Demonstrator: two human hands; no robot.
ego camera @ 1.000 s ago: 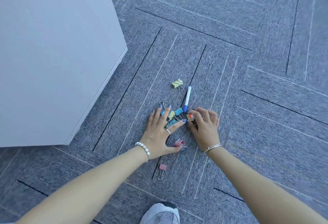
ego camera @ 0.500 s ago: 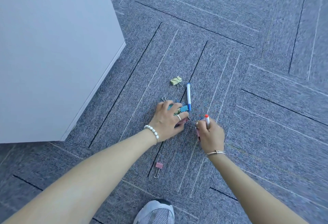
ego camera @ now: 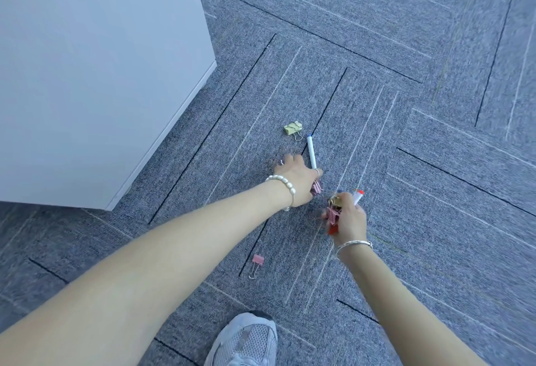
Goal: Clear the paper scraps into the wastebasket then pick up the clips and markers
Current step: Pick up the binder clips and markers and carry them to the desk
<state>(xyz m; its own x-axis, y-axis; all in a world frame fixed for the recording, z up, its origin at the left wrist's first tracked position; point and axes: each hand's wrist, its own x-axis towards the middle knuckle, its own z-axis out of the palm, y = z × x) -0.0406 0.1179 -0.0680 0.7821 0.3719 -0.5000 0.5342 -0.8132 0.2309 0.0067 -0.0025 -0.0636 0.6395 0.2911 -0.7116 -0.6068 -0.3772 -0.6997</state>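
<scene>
My left hand [ego camera: 295, 180] sits left of my right hand [ego camera: 348, 217], marker [ego camera: 312, 152] just ahead of it, one clip [ego camera: 293, 129] beyond. Another clip [ego camera: 257, 261] lies nearer my shoe [ego camera: 246, 339]. Cabinet [ego camera: 95, 75] far left on carpet [ego camera: 435, 104].

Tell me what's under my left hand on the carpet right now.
A pink binder clip pokes out beneath the left hand, and the blue-capped marker runs in under its fingers. Whether more clips lie underneath is hidden by the hand.

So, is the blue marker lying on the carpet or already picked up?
Lying flat on the carpet. The blue marker has its near end at the left hand; whether the fingers grip it, cannot tell.
</scene>
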